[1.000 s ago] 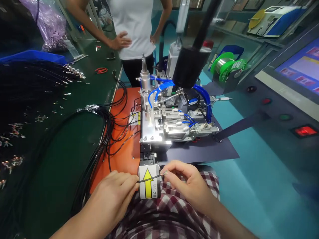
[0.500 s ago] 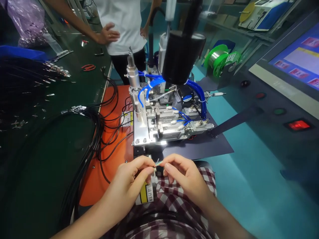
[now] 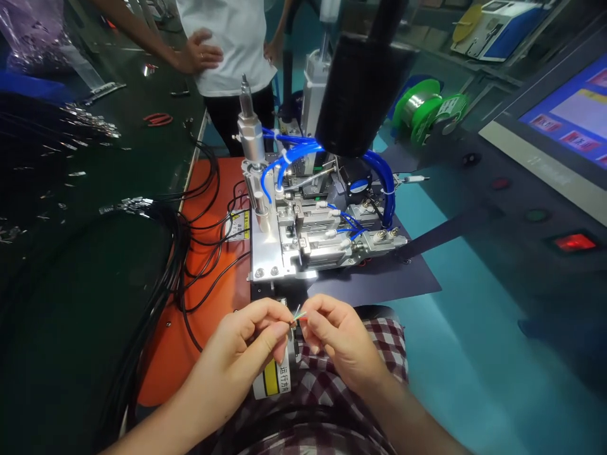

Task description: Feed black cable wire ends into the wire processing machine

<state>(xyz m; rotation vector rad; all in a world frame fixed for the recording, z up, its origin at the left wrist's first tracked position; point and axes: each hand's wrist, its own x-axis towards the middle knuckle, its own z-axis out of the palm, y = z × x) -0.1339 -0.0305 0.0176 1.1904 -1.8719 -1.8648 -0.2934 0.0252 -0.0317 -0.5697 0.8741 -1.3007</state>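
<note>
Several thin coloured wires (image 3: 298, 315) show between the fingertips in the head view, in front of a metal machine (image 3: 327, 249). The person's left hand (image 3: 246, 344) pinches them at one end; the right hand (image 3: 339, 338) pinches close beside it. Black cables (image 3: 174, 256) drape from the worktop (image 3: 71, 278) onto an orange plate (image 3: 208, 309).

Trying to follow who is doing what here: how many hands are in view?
4: the wearer's left hand and right hand, both at thin wires; farther back, a standing person's one hand on a hip, other hand at the opposite hip, partly hidden.
</note>
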